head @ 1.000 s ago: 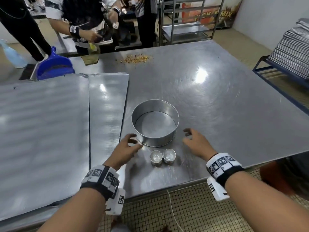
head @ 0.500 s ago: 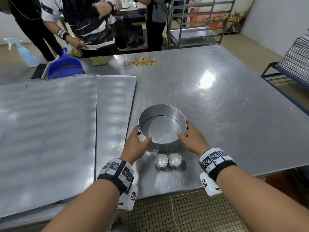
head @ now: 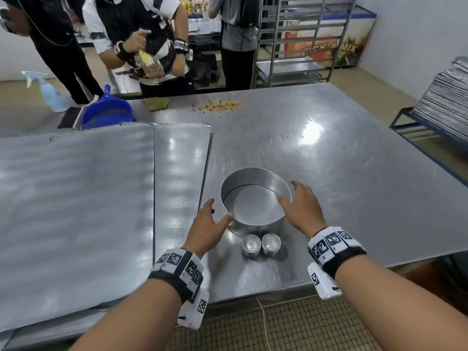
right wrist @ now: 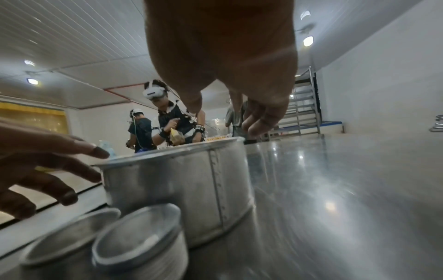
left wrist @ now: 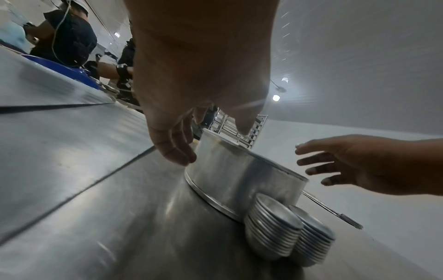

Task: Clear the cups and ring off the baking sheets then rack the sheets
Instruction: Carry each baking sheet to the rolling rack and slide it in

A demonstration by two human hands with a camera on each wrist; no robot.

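A round metal ring [head: 255, 225] stands on the steel table [head: 329, 160], just right of two flat baking sheets [head: 76, 211] lying side by side. Two stacks of small metal cups [head: 251, 245] sit against the ring's near wall. My left hand [head: 215, 214] is at the ring's left side with fingers spread, the thumb near the rim. My right hand [head: 291, 196] hovers over the right rim with spread fingers. In the left wrist view the left fingertips [left wrist: 179, 159] are close to the ring [left wrist: 239, 176]. The right wrist view shows the ring [right wrist: 172, 181] and cups [right wrist: 141, 236].
Crumbs [head: 220, 106] lie on the far part of the table, with a blue dustpan [head: 106, 110] and a spray bottle [head: 50, 92] at the far left. People stand beyond the table. A metal rack [head: 298, 39] is behind; stacked trays [head: 445, 102] are on the right.
A second ago both hands were short of the ring; then they closed on its two sides. Now the fingers have spread and loosened from its wall.
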